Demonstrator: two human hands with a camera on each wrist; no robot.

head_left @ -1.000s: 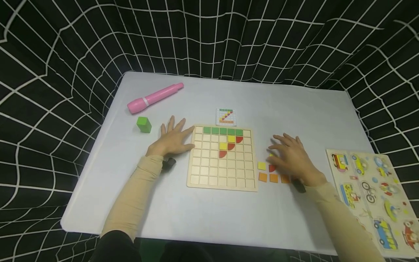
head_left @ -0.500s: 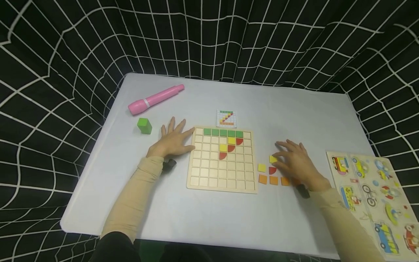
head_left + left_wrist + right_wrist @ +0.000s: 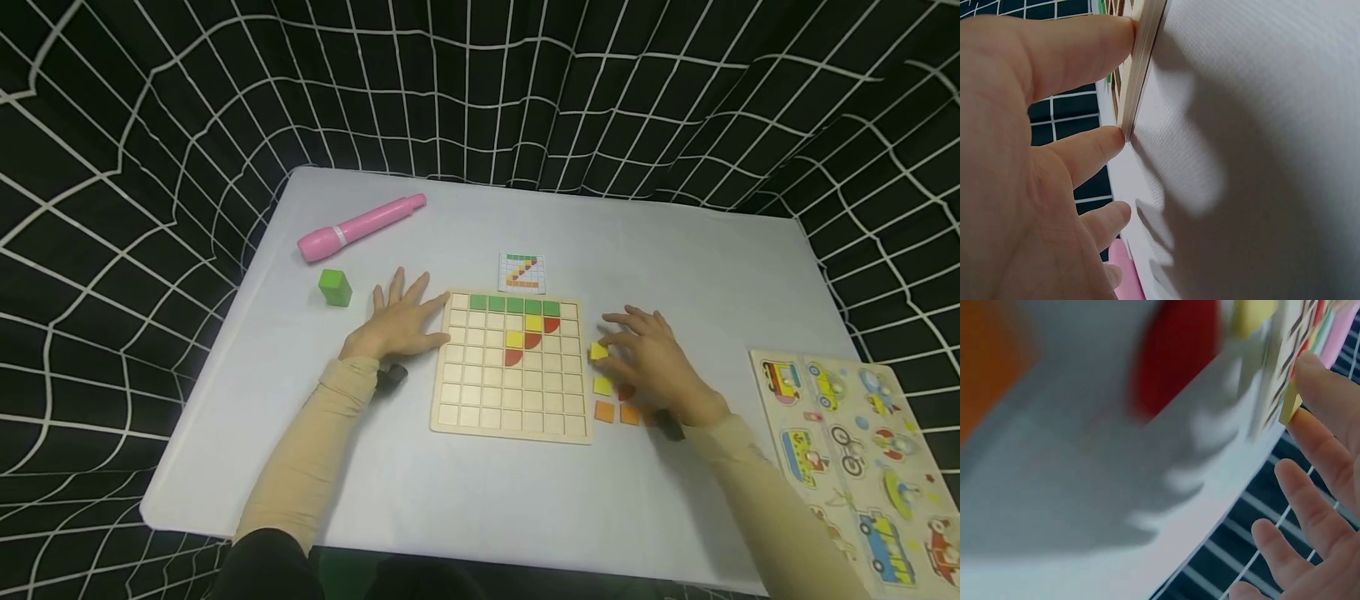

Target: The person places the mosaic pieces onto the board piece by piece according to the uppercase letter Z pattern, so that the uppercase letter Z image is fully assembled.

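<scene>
In the head view a wooden grid board [image 3: 480, 396] lies on the white table, with green squares in its top row and yellow squares and red quarter-circles stepping down below. My left hand [image 3: 393, 327] is spread flat at its left side; in the left wrist view the thumb and index fingertip touch the board's edge [image 3: 1141, 62]. The right hand [image 3: 651, 362] pinches a yellow square tile [image 3: 597, 352] between thumb and index finger, just right of the board. Under that hand lie another yellow tile [image 3: 603, 386], a partly hidden red quarter-circle [image 3: 626, 392] and orange squares [image 3: 604, 412].
A small pattern card [image 3: 522, 273] lies behind the board. At the back left are a pink flashlight-shaped object [image 3: 363, 227] and a green block [image 3: 335, 287]. A picture puzzle board [image 3: 847, 417] sits at the right edge. A black gridded curtain [image 3: 480, 92] surrounds the table.
My right hand has picked up the upper yellow tile from the table and carried it left, towards the board. The left hand stays at the board's edge.
</scene>
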